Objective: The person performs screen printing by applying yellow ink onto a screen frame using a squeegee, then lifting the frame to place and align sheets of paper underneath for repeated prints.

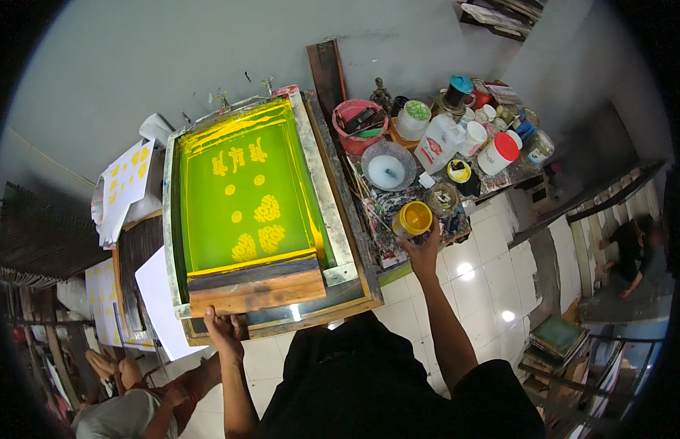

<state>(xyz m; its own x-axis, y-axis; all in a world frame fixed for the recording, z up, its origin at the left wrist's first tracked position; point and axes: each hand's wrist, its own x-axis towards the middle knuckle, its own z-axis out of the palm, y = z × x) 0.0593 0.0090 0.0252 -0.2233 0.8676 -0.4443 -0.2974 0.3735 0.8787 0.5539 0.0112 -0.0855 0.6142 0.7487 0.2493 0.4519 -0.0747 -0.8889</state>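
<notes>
A screen-printing frame (pixel 335 272) with green mesh lies in front of me. Yellow ink marks its design, and streaks run along its far and right edges. Across the near end rests a wooden squeegee (pixel 256 291) with a dark, ink-edged blade. My left hand (pixel 223 333) grips its near edge toward the left, the fingertips partly hidden under the wood. To the right, my right hand (pixel 423 252) is closed round the near side of a jar of yellow ink (pixel 415 219). The jar is at the near edge of a paint-stained side table (pixel 377 241).
The side table also bears a pink bucket (pixel 359 126), a bowl of whitish liquid (pixel 388 170), a white jug (pixel 438 140) and a red-lidded jar (pixel 499 154). Printed sheets (pixel 125 186) are stacked at left. One person (pixel 135 410) sits lower left; another (pixel 632 252) is far right.
</notes>
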